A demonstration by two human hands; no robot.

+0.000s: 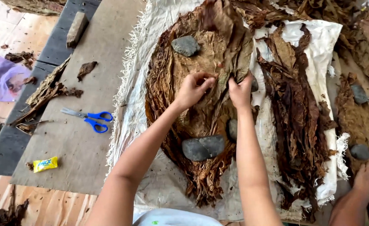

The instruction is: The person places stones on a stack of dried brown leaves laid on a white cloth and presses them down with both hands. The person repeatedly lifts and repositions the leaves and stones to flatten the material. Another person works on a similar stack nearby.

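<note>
A broad stack of flattened brown dried leaves (180, 96) lies on a white cloth (151, 37). My left hand (193, 88) and my right hand (240, 90) both pinch the top leaf (224, 50) near the stack's middle, fingers closed on its edges. A grey stone (185, 45) rests on the stack above my hands. Below them lies a larger dark stone (203, 147), with a smaller stone (232, 129) beside my right forearm.
A second pile of darker leaves (295, 109) lies to the right on the cloth. Blue-handled scissors (90, 118) and a yellow wrapper (45, 164) sit on the grey board at left. Another person's hand (366, 180) and more stones (360, 151) are at the right edge.
</note>
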